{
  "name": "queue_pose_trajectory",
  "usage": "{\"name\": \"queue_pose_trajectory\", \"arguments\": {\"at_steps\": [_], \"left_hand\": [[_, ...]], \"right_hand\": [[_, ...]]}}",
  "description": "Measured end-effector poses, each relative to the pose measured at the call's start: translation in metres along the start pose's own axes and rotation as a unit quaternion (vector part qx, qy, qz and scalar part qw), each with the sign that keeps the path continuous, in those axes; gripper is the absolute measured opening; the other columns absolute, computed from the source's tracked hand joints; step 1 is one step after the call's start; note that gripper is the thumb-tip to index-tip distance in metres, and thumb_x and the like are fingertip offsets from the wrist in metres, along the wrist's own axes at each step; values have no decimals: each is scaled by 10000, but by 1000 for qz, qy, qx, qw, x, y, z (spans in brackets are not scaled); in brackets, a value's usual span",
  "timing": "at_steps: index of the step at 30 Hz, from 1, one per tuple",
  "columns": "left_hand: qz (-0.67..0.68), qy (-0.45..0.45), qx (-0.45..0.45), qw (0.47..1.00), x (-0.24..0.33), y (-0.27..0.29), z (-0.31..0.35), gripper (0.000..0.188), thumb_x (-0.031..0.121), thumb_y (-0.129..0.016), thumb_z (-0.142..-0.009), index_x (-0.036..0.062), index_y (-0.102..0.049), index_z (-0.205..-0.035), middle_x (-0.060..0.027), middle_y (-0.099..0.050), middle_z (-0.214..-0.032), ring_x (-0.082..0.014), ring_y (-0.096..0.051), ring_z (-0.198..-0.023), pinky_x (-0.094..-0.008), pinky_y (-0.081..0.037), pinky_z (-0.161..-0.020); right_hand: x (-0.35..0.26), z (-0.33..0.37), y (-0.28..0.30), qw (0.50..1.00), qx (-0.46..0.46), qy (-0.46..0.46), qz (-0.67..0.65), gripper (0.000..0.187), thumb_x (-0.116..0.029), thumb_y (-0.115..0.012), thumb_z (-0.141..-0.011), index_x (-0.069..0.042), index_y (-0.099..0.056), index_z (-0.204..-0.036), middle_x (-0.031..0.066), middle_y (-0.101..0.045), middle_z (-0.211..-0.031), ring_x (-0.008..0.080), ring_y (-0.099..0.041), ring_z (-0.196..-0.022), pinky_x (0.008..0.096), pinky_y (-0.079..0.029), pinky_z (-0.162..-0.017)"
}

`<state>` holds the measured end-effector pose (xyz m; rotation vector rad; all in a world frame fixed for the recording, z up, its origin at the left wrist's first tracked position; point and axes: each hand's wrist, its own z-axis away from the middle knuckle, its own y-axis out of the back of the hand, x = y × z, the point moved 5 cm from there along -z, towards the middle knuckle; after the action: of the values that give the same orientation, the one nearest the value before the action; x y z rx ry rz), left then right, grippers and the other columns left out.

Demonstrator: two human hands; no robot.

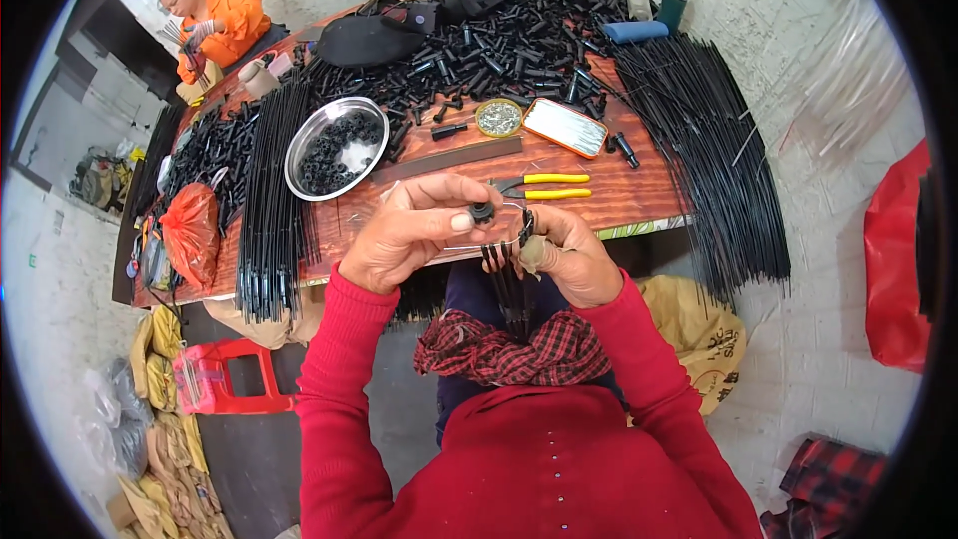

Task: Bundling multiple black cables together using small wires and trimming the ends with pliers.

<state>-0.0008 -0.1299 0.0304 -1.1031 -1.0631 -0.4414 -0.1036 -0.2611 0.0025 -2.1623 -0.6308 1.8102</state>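
Note:
In front of the table's near edge, my left hand (pixel 414 230) pinches a small black round plastic part (pixel 482 212) between thumb and forefinger. Close to its right, my right hand (pixel 574 258) is closed on a thin wire loop (pixel 523 230) strung with black rib ends. Several slim black ribs (pixel 509 289) hang from there over my lap. A pale wrap (pixel 539 255) covers a fingertip of that hand. Just beyond the hands, pliers with yellow handles (pixel 557 187) lie on the table.
On the wooden table (pixel 629 195) stands a steel bowl (pixel 292 155) of small black rings. Long black rods lie in bundles left (pixel 269 210) and right (pixel 709 170). Behind are heaped black tubes (pixel 489 50). A red stool (pixel 264 404) stands lower left. Far left, a person (pixel 235 25) in orange handles rods.

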Motion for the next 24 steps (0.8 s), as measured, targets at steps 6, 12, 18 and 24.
{"name": "queue_pose_trajectory", "arguments": {"at_steps": [6, 12, 18, 24], "left_hand": [[38, -4, 1, 999, -5, -3, 3, 296, 23, -665, -829, -33, -620, -1116, -145, -629, -1145, -187, -656, -944, -307, -554, -862], [106, -5, 19, 994, -6, -4, 7, 299, 50, -653, -855, -36, -607, -1138, -141, -631, -1136, -211, -644, -986, -328, -541, -892], [67, -8, 39, 997, -3, -14, 6, 301, 37, -646, -860, -31, -601, -1150, -130, -627, -1130, -219, -638, -1008, -349, -527, -913], [60, -8, 36, 998, -7, -10, 6, 323, 0, -642, -841, -16, -598, -1161, -148, -606, -1148, -254, -629, -1025, -385, -547, -869]], "right_hand": [[1, 1, 1, 1000, 1, 5, 10, 244, -232, -643, -913, -11, -611, -1012, -7, -613, -898, 49, -521, -761, 204, -432, -685], [-5, -1, -8, 1000, 5, 1, -6, 267, -251, -653, -907, -11, -619, -1018, 4, -627, -948, 49, -521, -771, 203, -431, -695], [3, 1, 2, 1000, 23, -6, 18, 425, -379, -700, -848, -38, -631, -1091, 18, -665, -963, 50, -540, -743, 197, -411, -648], [3, 1, 2, 1000, 8, -7, 10, 273, -238, -668, -899, -13, -599, -1037, -7, -624, -933, 36, -527, -782, 196, -432, -704]]}}
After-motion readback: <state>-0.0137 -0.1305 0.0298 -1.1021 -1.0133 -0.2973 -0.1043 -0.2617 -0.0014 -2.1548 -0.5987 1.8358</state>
